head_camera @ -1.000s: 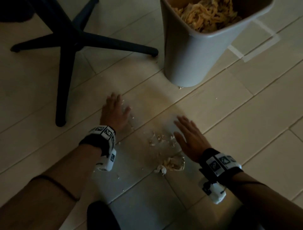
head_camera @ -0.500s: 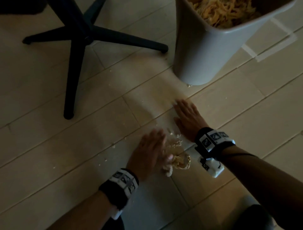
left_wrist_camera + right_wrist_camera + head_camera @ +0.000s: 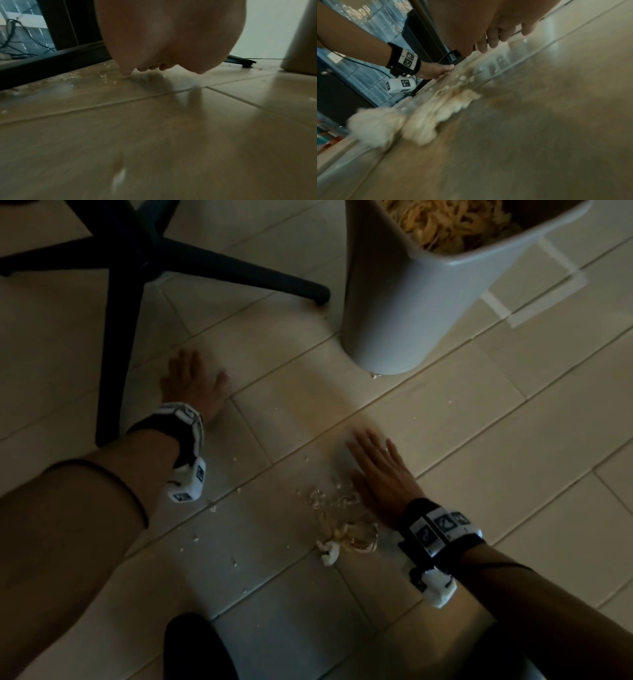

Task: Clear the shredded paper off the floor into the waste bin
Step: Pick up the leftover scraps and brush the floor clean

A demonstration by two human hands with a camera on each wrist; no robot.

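A small clump of shredded paper (image 3: 349,537) lies on the tiled floor, with loose crumbs (image 3: 329,498) scattered above it and to its left. In the right wrist view the clump (image 3: 426,119) is blurred. My right hand (image 3: 380,474) lies flat on the floor, fingers straight, just right of the crumbs. My left hand (image 3: 193,383) presses flat on the floor farther left, near the chair base; its fingertips (image 3: 126,73) touch the tile beside small scraps. The grey waste bin (image 3: 407,313) stands beyond, full of shredded paper (image 3: 448,220).
A black office-chair base (image 3: 205,268) with a leg (image 3: 111,361) reaches down at the left, close to my left hand. White tape marks (image 3: 548,302) are on the floor right of the bin. My dark knee (image 3: 195,648) is at the bottom edge.
My left hand swept right to the paper clump half a second ago and has now gone back out to the left near the chair leg. The right hand stays flat beside the clump.
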